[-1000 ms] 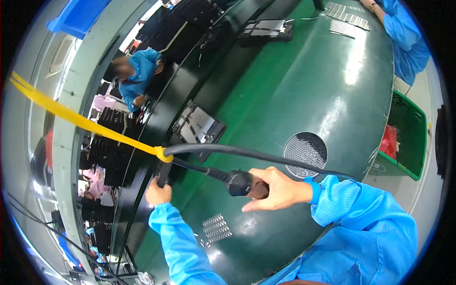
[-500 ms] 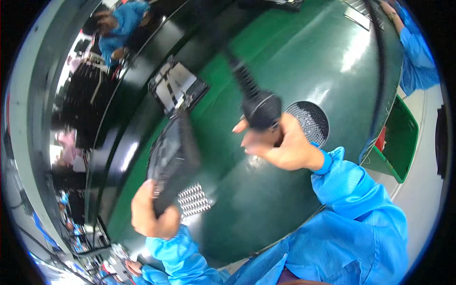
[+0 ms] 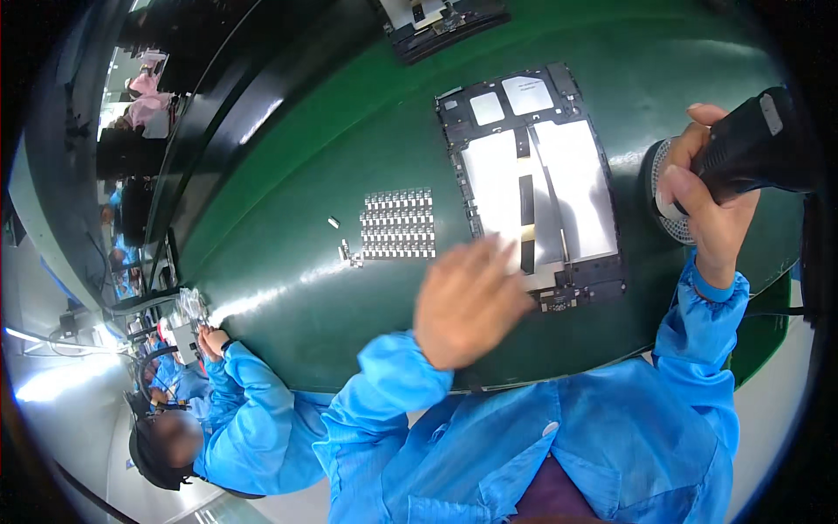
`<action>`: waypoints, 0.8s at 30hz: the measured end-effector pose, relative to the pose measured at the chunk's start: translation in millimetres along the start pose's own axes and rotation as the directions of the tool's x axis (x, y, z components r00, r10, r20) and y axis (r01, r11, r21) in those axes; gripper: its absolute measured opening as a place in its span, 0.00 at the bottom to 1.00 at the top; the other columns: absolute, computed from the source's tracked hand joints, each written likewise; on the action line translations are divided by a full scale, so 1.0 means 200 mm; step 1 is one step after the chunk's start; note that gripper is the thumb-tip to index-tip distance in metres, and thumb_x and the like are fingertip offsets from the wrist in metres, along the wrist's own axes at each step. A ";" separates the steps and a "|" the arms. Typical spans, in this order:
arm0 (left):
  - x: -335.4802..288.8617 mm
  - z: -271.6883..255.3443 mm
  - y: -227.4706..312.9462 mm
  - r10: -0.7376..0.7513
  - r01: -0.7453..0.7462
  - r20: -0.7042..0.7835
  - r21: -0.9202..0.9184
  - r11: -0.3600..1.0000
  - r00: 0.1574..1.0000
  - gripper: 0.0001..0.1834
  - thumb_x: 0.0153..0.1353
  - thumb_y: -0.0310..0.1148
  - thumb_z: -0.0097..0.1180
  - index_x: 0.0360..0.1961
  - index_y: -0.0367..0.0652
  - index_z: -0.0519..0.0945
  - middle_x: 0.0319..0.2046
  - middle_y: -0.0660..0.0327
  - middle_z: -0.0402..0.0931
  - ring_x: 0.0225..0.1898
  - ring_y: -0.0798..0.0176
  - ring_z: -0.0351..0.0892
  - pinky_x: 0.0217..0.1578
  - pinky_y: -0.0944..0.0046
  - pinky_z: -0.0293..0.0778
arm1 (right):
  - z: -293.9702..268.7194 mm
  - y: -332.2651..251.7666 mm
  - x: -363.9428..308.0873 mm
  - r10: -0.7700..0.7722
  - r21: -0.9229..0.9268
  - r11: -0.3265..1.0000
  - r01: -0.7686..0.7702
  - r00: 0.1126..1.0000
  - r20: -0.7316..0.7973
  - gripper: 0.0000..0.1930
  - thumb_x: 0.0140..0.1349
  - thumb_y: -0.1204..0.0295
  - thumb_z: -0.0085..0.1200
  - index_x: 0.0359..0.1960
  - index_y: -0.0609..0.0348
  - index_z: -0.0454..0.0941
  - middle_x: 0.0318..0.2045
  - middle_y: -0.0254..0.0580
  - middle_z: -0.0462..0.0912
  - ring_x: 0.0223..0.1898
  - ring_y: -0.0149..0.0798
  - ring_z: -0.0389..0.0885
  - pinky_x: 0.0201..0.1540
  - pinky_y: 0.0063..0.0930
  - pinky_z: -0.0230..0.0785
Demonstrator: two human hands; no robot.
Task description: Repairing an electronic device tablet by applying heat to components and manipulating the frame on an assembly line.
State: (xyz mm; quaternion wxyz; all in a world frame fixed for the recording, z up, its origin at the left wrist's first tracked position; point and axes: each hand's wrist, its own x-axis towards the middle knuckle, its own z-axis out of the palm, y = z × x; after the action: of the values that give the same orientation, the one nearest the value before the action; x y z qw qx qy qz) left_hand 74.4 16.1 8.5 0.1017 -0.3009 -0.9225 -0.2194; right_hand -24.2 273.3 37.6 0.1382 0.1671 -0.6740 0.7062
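Note:
My right hand (image 3: 711, 205) grips a black electric screwdriver (image 3: 755, 144), held tilted above a round dish (image 3: 678, 229) of small silver pieces. The tool's tip is hidden by my hand. A black-framed tablet chassis (image 3: 620, 278) with two large white panels and a dark strip between them lies flat on the table. My left hand (image 3: 471, 306), smeared by motion, hovers over the chassis's lower left edge with fingers stretched out and nothing seen in them. Left of it, small metal-and-black parts (image 3: 397, 224) lie in neat rows, with several loose ones beside them.
The green table (image 3: 288, 314) bends away to the left. Another opened device (image 3: 445, 31) sits at the far edge. A co-worker (image 3: 253, 419) in blue works at the left. A green bin (image 3: 758, 345) stands beyond the table's right edge.
The tablet chassis my left hand was holding tilted now lies on the table, and that hand has let go. My view has shifted; my right hand still holds the screwdriver by the dish.

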 end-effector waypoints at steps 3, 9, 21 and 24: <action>-0.01 -0.20 -0.31 -0.188 0.206 -0.131 0.140 0.968 0.973 0.17 0.44 0.18 0.54 0.38 0.41 0.79 0.45 0.51 0.75 0.40 0.48 0.76 0.40 0.56 0.74 | 0.01 0.01 -0.02 0.003 -0.055 0.999 -0.002 1.000 0.023 0.24 0.47 0.79 0.60 0.48 0.65 0.70 0.19 0.34 0.72 0.19 0.24 0.71 0.23 0.16 0.62; 0.04 -0.41 -0.57 -0.649 0.645 0.172 0.086 0.759 0.741 0.19 0.41 0.21 0.64 0.39 0.39 0.79 0.39 0.56 0.76 0.35 0.63 0.75 0.34 0.66 0.71 | 0.02 0.00 -0.02 0.017 -0.024 1.000 -0.016 0.998 0.055 0.24 0.47 0.79 0.62 0.48 0.62 0.70 0.19 0.33 0.73 0.20 0.24 0.71 0.23 0.15 0.61; -0.03 -0.37 -0.68 -0.716 0.797 0.382 -0.438 0.416 0.584 0.12 0.42 0.19 0.66 0.31 0.31 0.79 0.21 0.65 0.74 0.25 0.75 0.71 0.27 0.74 0.71 | 0.01 -0.01 -0.01 -0.004 -0.005 1.000 0.004 0.998 0.069 0.25 0.46 0.80 0.63 0.48 0.61 0.71 0.19 0.33 0.73 0.21 0.23 0.70 0.24 0.13 0.60; -0.05 -0.33 -0.63 -0.726 0.744 0.267 -0.467 0.478 0.634 0.11 0.43 0.15 0.64 0.30 0.30 0.78 0.23 0.65 0.75 0.26 0.76 0.72 0.28 0.76 0.71 | 0.02 0.01 -0.02 0.007 0.015 1.000 -0.008 0.998 0.062 0.25 0.45 0.80 0.63 0.48 0.61 0.71 0.19 0.33 0.73 0.20 0.23 0.70 0.24 0.13 0.61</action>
State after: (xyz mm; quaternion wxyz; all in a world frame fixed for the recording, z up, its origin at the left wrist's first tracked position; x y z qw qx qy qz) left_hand 10.9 -110.8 20.7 -0.1053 0.1040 -0.8618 -0.4852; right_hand -21.4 270.3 34.4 0.1130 0.1875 -0.6732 0.7063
